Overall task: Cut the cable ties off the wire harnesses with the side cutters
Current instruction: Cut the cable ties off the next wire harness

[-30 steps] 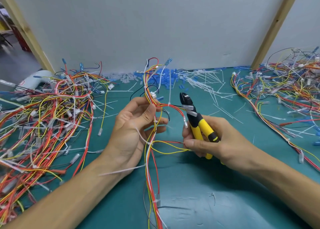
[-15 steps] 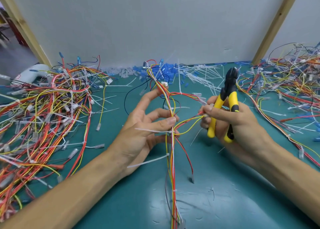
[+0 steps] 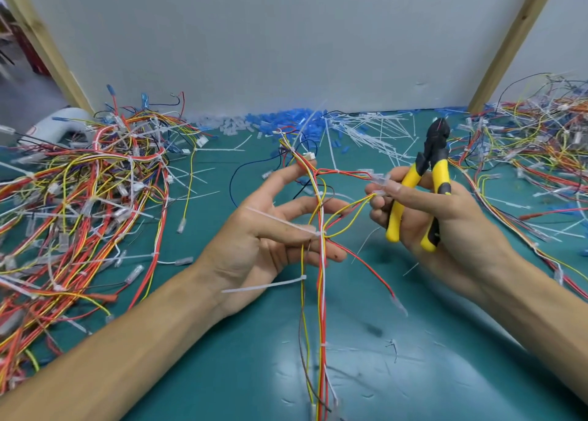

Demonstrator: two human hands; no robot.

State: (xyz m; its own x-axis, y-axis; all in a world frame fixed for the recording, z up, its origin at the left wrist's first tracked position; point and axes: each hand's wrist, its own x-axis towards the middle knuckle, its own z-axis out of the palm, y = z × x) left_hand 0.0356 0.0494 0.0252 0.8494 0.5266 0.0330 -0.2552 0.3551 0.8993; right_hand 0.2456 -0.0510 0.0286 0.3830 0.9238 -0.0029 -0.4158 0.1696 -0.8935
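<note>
beside the tie (image 3: pixel 286 225) the limp, light harness (image 3: pixel 321 277) is pinched by the left hand (image 3: pixel 261 245), a sound hold; cutters (image 3: pixel 430 151) are gripped by the right hand (image 3: pixel 445 217).

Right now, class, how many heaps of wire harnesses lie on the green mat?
2: the left heap on the left of the mat, the right heap at its far right. Others may lie off-frame.
</note>
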